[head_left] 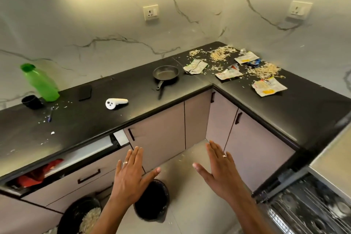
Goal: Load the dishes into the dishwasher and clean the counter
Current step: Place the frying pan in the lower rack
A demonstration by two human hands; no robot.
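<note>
My left hand (131, 175) and my right hand (220, 171) are held out flat in front of me, palms down, fingers straight, holding nothing. They hover above the floor in front of the corner cabinets. A small black frying pan (165, 73) sits on the black L-shaped counter (117, 118) near the corner. Crumbs (222, 53) and several torn wrappers (268, 86) litter the right leg of the counter. A black cup (31, 101) stands at the far left beside a green bottle (40, 82). The open dishwasher rack (311, 205) shows at the lower right.
A white controller (115, 103), a black phone (85, 92) and a pen (50, 115) lie on the counter. A drawer (62, 165) at left stands open with red packets inside. On the floor are a black bin (152, 200) and a black bowl (83, 214) with flakes.
</note>
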